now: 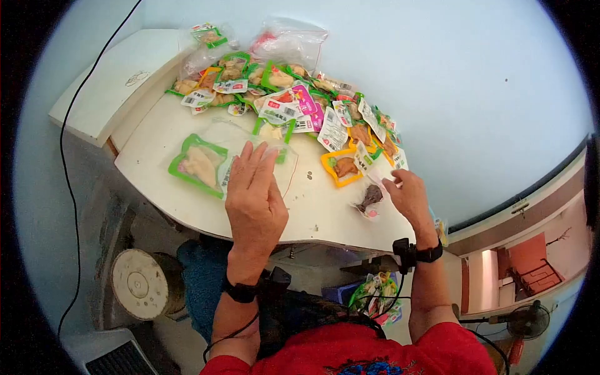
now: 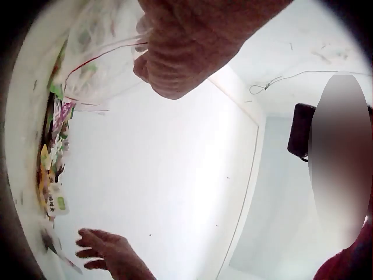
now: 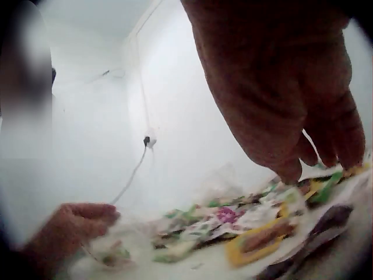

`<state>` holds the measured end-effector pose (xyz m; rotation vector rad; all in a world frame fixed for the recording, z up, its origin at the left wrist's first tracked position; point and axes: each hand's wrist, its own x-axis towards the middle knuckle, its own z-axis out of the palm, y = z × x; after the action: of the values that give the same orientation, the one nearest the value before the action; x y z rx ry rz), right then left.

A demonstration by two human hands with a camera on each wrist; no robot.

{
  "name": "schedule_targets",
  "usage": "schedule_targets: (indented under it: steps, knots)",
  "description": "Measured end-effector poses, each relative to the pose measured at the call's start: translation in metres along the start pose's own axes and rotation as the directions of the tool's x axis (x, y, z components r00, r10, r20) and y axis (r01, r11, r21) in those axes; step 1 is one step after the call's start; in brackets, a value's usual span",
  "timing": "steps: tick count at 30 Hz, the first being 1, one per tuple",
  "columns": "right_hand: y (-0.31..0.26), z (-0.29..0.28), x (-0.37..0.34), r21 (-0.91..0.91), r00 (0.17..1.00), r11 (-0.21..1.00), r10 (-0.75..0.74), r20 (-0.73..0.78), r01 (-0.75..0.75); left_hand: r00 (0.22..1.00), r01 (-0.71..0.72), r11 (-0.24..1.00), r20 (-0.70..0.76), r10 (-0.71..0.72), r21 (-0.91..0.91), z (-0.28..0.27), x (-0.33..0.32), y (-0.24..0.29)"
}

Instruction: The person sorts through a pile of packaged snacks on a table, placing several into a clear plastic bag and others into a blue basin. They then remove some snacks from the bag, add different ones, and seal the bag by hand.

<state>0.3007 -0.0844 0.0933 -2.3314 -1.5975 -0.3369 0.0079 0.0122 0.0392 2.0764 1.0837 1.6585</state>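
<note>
My left hand pinches a clear plastic bag with a red line along its edge, above the white table. A green-edged packet of pale meat shows through the bag on the left. My right hand hovers at the table's right side, its fingers spread in the left wrist view. Just left of its fingertips lies a clear packet of dark meat. A yellow-edged packet of brown meat sits a little farther back.
Several sealed food packets are heaped along the wall, with another clear bag behind them. A raised white ledge borders the table at left. Below are a round-topped stool and a container of colourful packets.
</note>
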Motion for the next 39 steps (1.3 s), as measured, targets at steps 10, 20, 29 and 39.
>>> schedule_targets:
  steps: [10, 20, 29, 39]
  knots:
    - [0.036, 0.022, 0.001, -0.018, 0.964, 0.998, 0.068, 0.256, -0.066, 1.000, 0.000, 0.999, 0.023, -0.002, 0.053, 0.003, -0.001, -0.002]
    - [0.057, 0.031, 0.006, 0.222, 0.920, 0.955, 0.101, 0.378, -0.196, 1.000, 0.012, 0.999, 0.017, -0.012, 0.030, 0.008, -0.001, -0.005]
    - [0.056, 0.011, 0.001, 0.431, 0.878, 0.815, 0.182, 0.442, -0.386, 1.000, 0.019, 1.000, 0.021, -0.020, 0.023, 0.007, -0.002, -0.005]
    - [0.037, -0.028, -0.017, 0.761, 0.805, 0.280, 0.087, 0.586, -0.585, 0.999, 0.037, 0.999, 0.016, -0.037, 0.003, 0.008, -0.002, -0.004]
